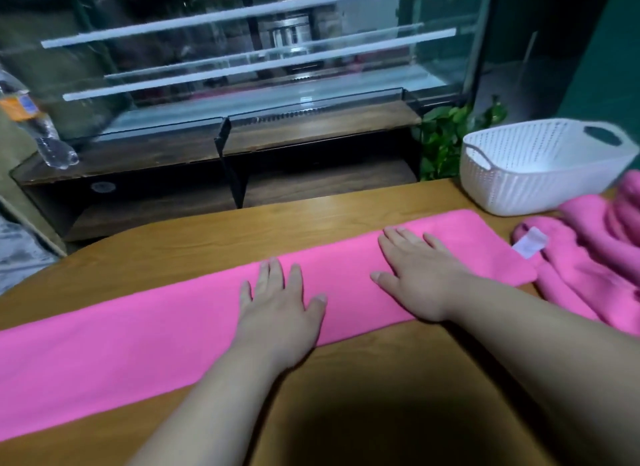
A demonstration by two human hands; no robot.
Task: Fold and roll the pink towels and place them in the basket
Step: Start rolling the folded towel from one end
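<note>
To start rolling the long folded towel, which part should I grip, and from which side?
The towel lies as a flat, narrow strip. Probably pinch its short right end from the right: it sits whole on the table near the right hand, while the left end runs out of view.

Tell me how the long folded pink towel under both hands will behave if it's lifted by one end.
Probably floppy: the towel lies flat as a thin strip on the table, so it would likely droop and unfold. It looks light for its length. Being flat cloth, it should not roll by itself.
</note>
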